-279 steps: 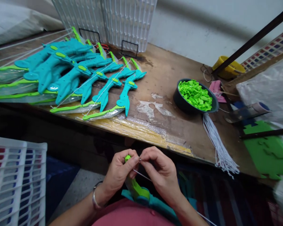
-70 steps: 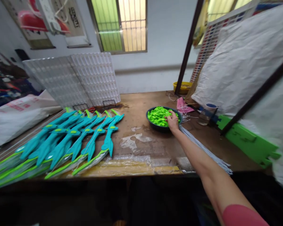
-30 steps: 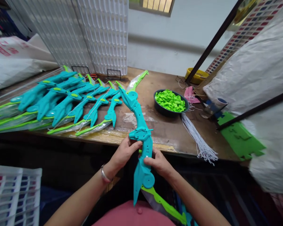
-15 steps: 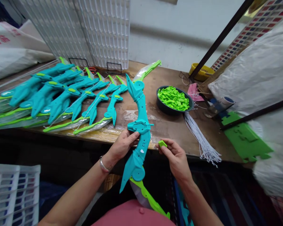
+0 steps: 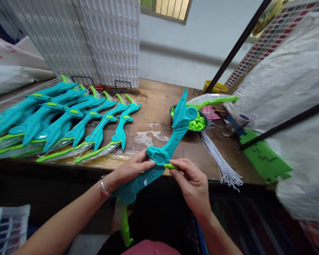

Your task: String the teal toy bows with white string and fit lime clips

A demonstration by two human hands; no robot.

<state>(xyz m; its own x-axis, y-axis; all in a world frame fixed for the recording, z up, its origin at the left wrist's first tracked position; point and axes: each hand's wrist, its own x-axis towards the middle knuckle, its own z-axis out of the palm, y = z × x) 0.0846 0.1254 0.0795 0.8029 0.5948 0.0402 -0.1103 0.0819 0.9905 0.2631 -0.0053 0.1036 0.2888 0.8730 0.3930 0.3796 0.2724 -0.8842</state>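
Observation:
A teal and green toy bow (image 5: pixel 172 141) is held tilted over the table's front edge, its upper limb leaning right. My left hand (image 5: pixel 134 166) is closed around its middle, thumb beside a hollow six-sided recess in the grip. Between the thumb and fingers of my right hand (image 5: pixel 190 179) is a small green plastic piece (image 5: pixel 170 166), right at the lower right edge of that recess. Behind the bow's upper end stands a dark bowl (image 5: pixel 206 124) of similar green pieces, partly covered by the bow.
Several toy bows (image 5: pixel 77 113) with green inserts lie in a row on the left of the table (image 5: pixel 154 95). White strings (image 5: pixel 220 161) hang over the front edge at right, near a green foam mat (image 5: pixel 264 156). White corrugated panels (image 5: pixel 111 42) stand behind.
The bow has swung from nearly upright to leaning right, its top now before the bowl. My right hand has brought the green piece left to the grip. The view has shifted slightly.

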